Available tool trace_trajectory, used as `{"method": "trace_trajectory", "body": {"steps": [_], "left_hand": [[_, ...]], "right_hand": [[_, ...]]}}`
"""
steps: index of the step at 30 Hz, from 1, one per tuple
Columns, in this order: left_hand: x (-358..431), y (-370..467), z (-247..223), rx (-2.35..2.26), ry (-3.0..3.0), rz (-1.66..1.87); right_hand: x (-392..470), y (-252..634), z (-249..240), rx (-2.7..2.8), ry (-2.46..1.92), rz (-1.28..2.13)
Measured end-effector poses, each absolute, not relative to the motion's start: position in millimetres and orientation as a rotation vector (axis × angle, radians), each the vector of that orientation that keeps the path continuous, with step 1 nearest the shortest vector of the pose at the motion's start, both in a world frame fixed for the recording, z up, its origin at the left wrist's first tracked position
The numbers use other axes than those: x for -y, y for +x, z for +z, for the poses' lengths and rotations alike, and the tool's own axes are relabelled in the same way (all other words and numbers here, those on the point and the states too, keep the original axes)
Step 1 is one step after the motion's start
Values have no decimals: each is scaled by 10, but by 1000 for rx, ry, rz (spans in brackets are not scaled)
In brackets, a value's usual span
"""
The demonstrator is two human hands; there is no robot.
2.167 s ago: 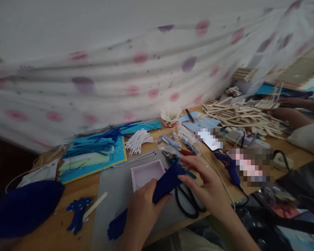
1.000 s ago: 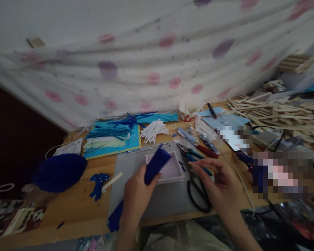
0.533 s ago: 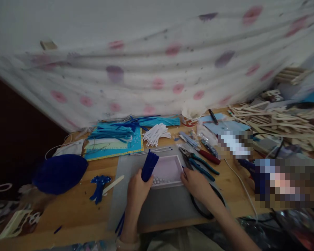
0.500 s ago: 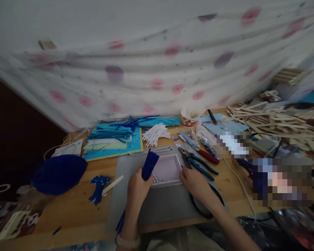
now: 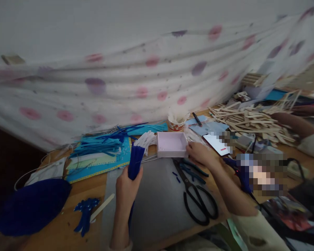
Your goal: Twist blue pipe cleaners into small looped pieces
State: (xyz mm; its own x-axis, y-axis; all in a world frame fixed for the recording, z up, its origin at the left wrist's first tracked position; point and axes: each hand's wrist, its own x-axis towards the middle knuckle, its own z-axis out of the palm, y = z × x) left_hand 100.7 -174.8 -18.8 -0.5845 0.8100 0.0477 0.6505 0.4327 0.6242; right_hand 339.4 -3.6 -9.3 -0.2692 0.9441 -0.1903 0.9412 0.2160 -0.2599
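Observation:
My left hand [image 5: 128, 188] is closed round a bundle of dark blue pipe cleaners [image 5: 136, 158], held upright over the grey mat [image 5: 157, 195]. With my right hand [image 5: 199, 153] I grip the right side of a pale pink box [image 5: 161, 153] at the back of the mat. White bead-tipped stems [image 5: 146, 139] lie just left of the box, partly behind the blue bundle. Black-handled scissors [image 5: 196, 200] and teal-handled pliers [image 5: 195, 170] lie below my right hand, near small blue scraps [image 5: 176, 177].
A blue fluffy piece [image 5: 34, 205], a blue glittery piece [image 5: 86, 214] and a wooden stick [image 5: 102, 208] are at left. Turquoise pipe cleaners [image 5: 96, 144] and a paper cup [image 5: 176, 122] stand behind. At right are a phone [image 5: 216, 144], wooden sticks [image 5: 246, 120] and another person's arm [image 5: 293, 123].
My right hand has moved the box away, toward the back of the mat, uncovering the scissors. My left hand still holds the blue bundle. The view has turned to the right.

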Motion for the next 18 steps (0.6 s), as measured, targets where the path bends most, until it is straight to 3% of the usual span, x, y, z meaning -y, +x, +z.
{"method": "trace_trajectory", "body": {"steps": [7, 18], "left_hand": [[1887, 1038, -101, -2322, 1241, 944], [1918, 1161, -12, -2371, 1327, 698]], "right_hand": [[-639, 3951, -119, 2246, -2163, 683], [-955, 4288, -134, 1825, -2368, 906]]}}
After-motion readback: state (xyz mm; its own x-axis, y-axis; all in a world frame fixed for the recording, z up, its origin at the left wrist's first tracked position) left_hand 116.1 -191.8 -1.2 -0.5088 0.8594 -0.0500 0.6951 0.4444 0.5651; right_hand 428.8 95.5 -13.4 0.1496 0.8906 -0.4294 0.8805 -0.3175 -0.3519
